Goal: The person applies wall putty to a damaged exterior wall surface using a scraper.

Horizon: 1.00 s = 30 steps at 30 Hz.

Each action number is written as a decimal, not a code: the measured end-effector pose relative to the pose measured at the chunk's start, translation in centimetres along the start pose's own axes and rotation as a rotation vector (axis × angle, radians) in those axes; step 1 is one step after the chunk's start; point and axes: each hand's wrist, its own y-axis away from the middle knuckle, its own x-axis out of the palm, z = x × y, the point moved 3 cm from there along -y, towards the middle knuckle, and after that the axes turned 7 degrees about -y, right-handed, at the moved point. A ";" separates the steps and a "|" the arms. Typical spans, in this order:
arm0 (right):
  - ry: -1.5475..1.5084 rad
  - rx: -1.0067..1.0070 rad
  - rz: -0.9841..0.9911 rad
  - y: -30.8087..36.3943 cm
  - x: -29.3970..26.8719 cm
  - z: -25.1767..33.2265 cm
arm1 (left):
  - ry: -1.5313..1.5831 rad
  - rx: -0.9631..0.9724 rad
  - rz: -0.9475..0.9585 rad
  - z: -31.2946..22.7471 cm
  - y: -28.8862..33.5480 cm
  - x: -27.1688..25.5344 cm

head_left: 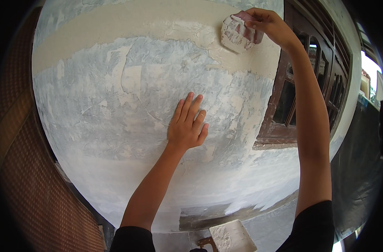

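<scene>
My right hand [270,26] is raised at the upper right of the wall, its fingers closed on the edge of a reddish scraper [242,33] caked with whitish putty. The scraper lies against or very close to a wide beige putty band [158,21] across the top of the wall. Lower down, near the middle, my left hand [187,125] rests palm down on the patchy grey-white wall [116,134], fingers stretched out and holding nothing. A pale rectangular tray [242,240] with white putty in it is at the bottom, beside a brown handle-like piece [207,242].
A dark brown wooden window [279,105] with glass panes borders the wall at right, close to my right forearm. Brown woven matting [40,180] stands at left. A dark sheet [359,168] hangs at far right. Low on the wall is a bare dark-grey strip [200,220].
</scene>
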 end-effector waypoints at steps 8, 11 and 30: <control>-0.039 0.043 -0.020 0.1 0.0 -0.6 | 0.005 -0.008 0.002 0.0 -0.1 0.0; 0.008 -0.058 0.050 -0.2 0.9 -0.8 | -0.002 -0.005 0.007 0.0 0.0 -0.1; 0.013 0.046 -0.099 -0.2 -0.5 -1.6 | 0.023 0.000 -0.007 -0.3 -0.2 0.0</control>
